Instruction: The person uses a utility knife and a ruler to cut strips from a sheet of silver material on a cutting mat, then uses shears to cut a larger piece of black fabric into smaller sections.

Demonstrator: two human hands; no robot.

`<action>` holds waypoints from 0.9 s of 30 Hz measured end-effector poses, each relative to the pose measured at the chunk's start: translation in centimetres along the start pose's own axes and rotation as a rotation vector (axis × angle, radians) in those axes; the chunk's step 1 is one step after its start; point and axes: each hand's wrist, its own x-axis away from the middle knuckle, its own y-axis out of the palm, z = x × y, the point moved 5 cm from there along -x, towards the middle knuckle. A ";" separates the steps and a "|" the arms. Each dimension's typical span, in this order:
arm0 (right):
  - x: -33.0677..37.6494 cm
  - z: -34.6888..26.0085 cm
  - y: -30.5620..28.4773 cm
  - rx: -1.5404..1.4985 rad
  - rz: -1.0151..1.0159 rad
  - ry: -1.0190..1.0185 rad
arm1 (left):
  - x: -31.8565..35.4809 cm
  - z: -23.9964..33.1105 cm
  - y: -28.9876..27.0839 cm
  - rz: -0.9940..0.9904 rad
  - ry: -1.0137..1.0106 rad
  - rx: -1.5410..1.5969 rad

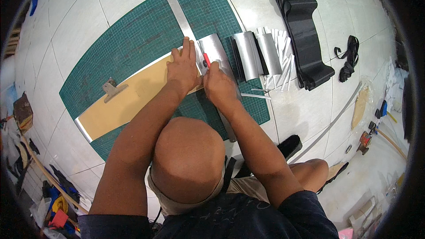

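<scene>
My left hand (pixel 181 68) lies flat with fingers stretched out, pressing on a long metal ruler (pixel 176 13) and the end of a tan board (pixel 128 98). In my closed right hand (pixel 220 87) is a red utility knife (pixel 206 59), held beside the ruler's right edge. Its tip is too small to make out. Silver sheet material (pixel 215 48) curls up just right of the knife. A metal clip (pixel 113 90) grips the board's upper edge toward its left end. Underneath all this lies a green cutting mat (pixel 128 40) with grid lines.
Curled silver-and-black pieces (pixel 248 57) and a heap of thin white strips (pixel 285 57) lie right of my hands. Farther right are a folded black sheet stack (pixel 305 40) and a bundled black strap (pixel 350 57). My bent knee (pixel 188 150) rises close below the mat.
</scene>
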 end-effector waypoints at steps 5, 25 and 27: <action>-0.3 0.1 0.0 0.036 -0.020 0.007 | 0.0 0.1 0.0 -0.002 -0.001 -0.008; 12.4 5.3 -2.3 0.246 -0.415 0.254 | 0.2 0.6 -0.4 0.023 0.031 0.007; 12.6 5.3 -3.7 0.234 -0.349 0.228 | 0.4 0.9 -0.4 0.035 0.038 0.005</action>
